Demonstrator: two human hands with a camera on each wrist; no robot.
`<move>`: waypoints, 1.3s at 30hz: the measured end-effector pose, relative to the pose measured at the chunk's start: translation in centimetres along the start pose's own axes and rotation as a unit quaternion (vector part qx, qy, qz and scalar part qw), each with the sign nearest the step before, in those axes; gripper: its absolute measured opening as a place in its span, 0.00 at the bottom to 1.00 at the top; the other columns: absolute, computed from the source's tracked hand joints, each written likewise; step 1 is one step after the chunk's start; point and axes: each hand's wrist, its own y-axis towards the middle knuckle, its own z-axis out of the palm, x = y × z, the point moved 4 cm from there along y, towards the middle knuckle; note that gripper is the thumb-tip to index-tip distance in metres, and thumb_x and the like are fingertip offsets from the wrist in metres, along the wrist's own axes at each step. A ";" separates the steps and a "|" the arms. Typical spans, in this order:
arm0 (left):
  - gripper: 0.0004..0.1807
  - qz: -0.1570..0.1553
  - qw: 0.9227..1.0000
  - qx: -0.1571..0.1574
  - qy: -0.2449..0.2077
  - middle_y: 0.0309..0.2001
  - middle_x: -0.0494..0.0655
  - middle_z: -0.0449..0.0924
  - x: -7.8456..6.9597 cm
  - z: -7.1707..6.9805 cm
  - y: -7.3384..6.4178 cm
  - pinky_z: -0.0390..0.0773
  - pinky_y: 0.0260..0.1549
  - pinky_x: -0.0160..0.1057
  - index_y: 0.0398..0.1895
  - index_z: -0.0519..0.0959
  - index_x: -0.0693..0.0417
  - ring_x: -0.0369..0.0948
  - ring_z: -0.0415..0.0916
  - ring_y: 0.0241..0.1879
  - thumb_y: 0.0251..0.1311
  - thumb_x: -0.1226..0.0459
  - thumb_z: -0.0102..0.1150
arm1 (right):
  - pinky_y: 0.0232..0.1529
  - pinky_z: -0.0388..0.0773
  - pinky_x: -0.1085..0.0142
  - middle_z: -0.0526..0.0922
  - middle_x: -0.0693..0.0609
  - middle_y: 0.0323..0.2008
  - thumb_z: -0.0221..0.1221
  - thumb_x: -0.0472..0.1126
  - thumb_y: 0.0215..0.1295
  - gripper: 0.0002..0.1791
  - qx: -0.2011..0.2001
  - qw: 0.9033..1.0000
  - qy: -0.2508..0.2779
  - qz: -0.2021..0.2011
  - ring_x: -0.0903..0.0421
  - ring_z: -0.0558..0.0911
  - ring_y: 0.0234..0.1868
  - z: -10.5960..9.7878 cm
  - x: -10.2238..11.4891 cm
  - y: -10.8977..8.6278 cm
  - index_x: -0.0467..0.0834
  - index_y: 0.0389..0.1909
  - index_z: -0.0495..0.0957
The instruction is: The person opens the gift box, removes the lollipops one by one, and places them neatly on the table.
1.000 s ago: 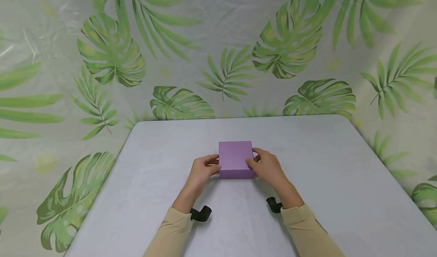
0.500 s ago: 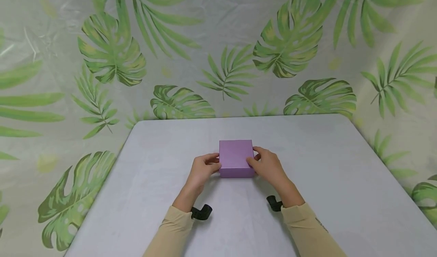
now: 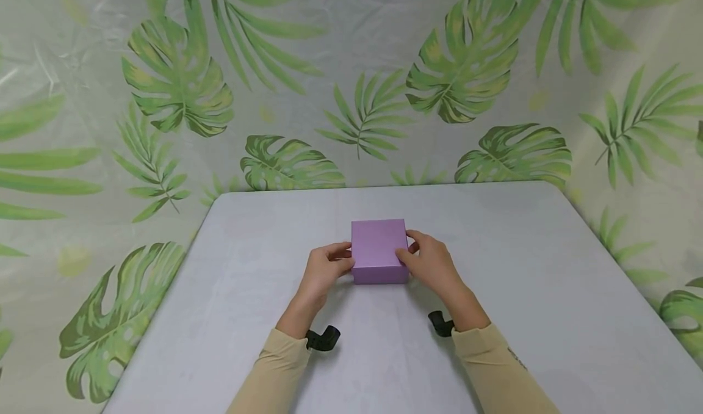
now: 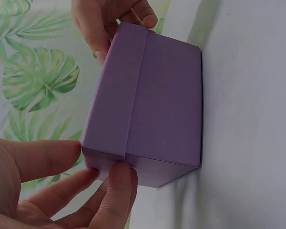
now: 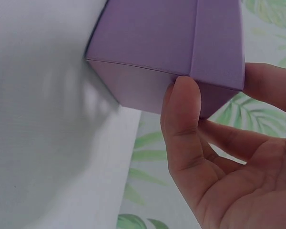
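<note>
A square purple box [image 3: 379, 243] with a lid sits on the white table in the head view. My left hand [image 3: 321, 270] holds the lid [image 4: 115, 95] at its left side, and one fingertip [image 4: 118, 171] lies at the seam with the base [image 4: 167, 105]. On the opposite side my right hand [image 3: 436, 268] grips the lid too. A fingertip [image 5: 186, 90] presses at the seam in the right wrist view, while other fingers reach round the lid's corner. The inside of the box is hidden.
The white table [image 3: 263, 231] spreads around the box, its far edge against a curtain [image 3: 373, 54] printed with green leaves. Dark wrist cameras [image 3: 324, 339] jut inward from both beige sleeves.
The lid has risen slightly between both hands, making the front of the box look a little taller. The grip looks the same.
</note>
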 end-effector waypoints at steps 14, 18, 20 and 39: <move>0.23 0.024 0.999 -0.047 0.007 0.49 0.57 0.82 -1.0 -0.7 -0.9 0.83 0.42 0.40 0.60 0.80 0.61 0.45 0.81 0.44 0.60 0.76 0.62 | 0.38 0.76 0.57 0.82 0.44 0.45 0.62 0.48 0.68 0.30 -0.036 0.999 0.013 -0.023 0.51 0.83 0.39 -0.4 1.9 -0.6 0.39 0.67 0.72; 0.21 0.040 0.997 -0.069 0.021 0.48 0.55 0.83 -1.8 -0.9 -1.4 0.83 0.41 0.39 0.58 0.81 0.61 0.45 0.81 0.44 0.60 0.76 0.61 | 0.38 0.77 0.55 0.81 0.44 0.46 0.62 0.47 0.68 0.29 -0.046 0.998 0.019 -0.029 0.50 0.83 0.40 -0.6 2.6 -0.7 0.40 0.67 0.72; 0.20 0.049 0.995 -0.084 0.029 0.47 0.55 0.83 -2.3 -1.1 -1.7 0.83 0.41 0.39 0.58 0.81 0.62 0.45 0.81 0.44 0.62 0.76 0.60 | 0.37 0.77 0.56 0.80 0.46 0.46 0.62 0.47 0.68 0.28 -0.052 0.998 0.025 -0.031 0.51 0.83 0.40 -0.7 3.0 -0.8 0.42 0.67 0.73; 0.17 0.071 0.984 -0.162 0.036 0.51 0.50 0.83 -4.6 -3.4 -4.1 0.81 0.46 0.47 0.57 0.82 0.58 0.46 0.79 0.48 0.74 0.63 0.48 | 0.47 0.79 0.51 0.84 0.48 0.48 0.62 0.43 0.68 0.25 -0.086 0.989 0.075 -0.095 0.51 0.83 0.46 0.3 6.3 -1.3 0.43 0.65 0.75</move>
